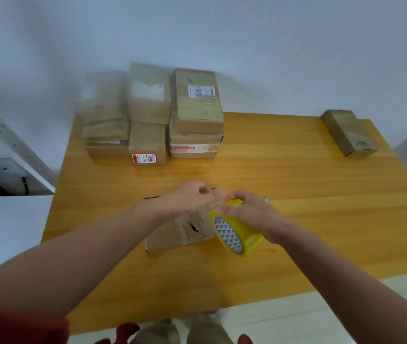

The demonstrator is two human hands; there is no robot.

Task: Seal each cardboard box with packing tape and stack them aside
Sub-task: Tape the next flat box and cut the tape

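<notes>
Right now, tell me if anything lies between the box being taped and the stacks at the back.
Nothing visible does: only bare table lies between the box and the stacks.

A glossy yellow wooden table (pixel 321 207) stands against a plain pale wall (pixel 272 45). The floor (pixel 296 316) is pale.

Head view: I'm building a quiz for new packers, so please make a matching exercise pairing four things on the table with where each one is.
Things:
1. tape roll
2. lone box
3. scuffed box
4. stacked boxes

Places:
a. far left of the table, in piles
b. near middle, below the left hand
c. gripped by the right hand
d. far right corner, by itself

Pairs: 1-c, 2-d, 3-b, 4-a
</notes>
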